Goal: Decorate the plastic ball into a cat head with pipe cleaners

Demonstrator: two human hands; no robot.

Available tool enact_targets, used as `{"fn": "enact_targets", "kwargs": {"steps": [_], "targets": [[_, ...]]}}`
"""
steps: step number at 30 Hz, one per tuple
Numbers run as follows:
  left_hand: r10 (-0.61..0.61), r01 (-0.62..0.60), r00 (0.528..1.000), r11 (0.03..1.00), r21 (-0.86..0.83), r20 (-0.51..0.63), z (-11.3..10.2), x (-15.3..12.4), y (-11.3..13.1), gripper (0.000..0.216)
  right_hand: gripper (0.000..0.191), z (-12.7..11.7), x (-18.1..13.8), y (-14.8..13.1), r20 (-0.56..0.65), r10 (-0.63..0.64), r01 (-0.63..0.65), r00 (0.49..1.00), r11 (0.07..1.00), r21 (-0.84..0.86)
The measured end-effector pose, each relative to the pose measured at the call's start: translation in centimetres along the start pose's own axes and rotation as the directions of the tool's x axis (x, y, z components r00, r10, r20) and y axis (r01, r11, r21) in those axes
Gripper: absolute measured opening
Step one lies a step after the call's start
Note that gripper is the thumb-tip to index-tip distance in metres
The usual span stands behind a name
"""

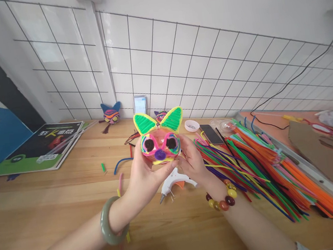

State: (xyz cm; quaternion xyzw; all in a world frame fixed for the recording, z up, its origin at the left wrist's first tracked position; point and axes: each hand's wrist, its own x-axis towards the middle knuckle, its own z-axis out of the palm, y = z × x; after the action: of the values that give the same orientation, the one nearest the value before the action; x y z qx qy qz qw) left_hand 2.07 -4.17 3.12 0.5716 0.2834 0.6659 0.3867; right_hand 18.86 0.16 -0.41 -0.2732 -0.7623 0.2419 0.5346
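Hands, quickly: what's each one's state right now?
Left hand: closed around the cat-face craft ball.
Right hand: closed on the same ball's other side.

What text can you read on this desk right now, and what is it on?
Nothing here reads clearly enough to quote.
On the booklet cover: large white characters with one yellow, too blurred to read; the small white label below them is too small.
On the propped phone: the screen is lit, but the text is too small to read.
On the pipe-cleaner animal head, held in the left hand and right hand: no text.
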Motion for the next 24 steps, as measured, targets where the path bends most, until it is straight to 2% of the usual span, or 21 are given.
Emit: {"fn": "enact_targets", "kwargs": {"steps": [8, 13, 20, 24], "targets": [[-0.078, 0.092, 0.992, 0.986, -0.136, 0.104, 0.2, 0.1, 0.6, 0.051, 0.051, -1.3, 1.5, -1.4, 0.068, 0.07, -0.08, 0.995, 0.984, 0.157], [-0.104, 0.127, 0.984, 0.979, -0.162, 0.143, 0.0, 0.2, 0.5, 0.047, 0.051, -1.7, 1.6, -1.2, 0.07, 0.098, -0.107, 0.993, 0.985, 0.137], [-0.1, 0.117, 0.988, 0.981, -0.152, 0.117, 0.0, 0.2, 0.7, 0.051, 0.051, -1.8, 1.7, -1.4, 0.074, 0.107, -0.116, 0.991, 0.984, 0.132], [-0.103, 0.121, 0.988, 0.98, -0.156, 0.117, -0.2, 0.2, 0.8, 0.044, 0.052, -1.8, 1.8, -1.5, 0.079, 0.105, -0.117, 0.991, 0.98, 0.159]]}}
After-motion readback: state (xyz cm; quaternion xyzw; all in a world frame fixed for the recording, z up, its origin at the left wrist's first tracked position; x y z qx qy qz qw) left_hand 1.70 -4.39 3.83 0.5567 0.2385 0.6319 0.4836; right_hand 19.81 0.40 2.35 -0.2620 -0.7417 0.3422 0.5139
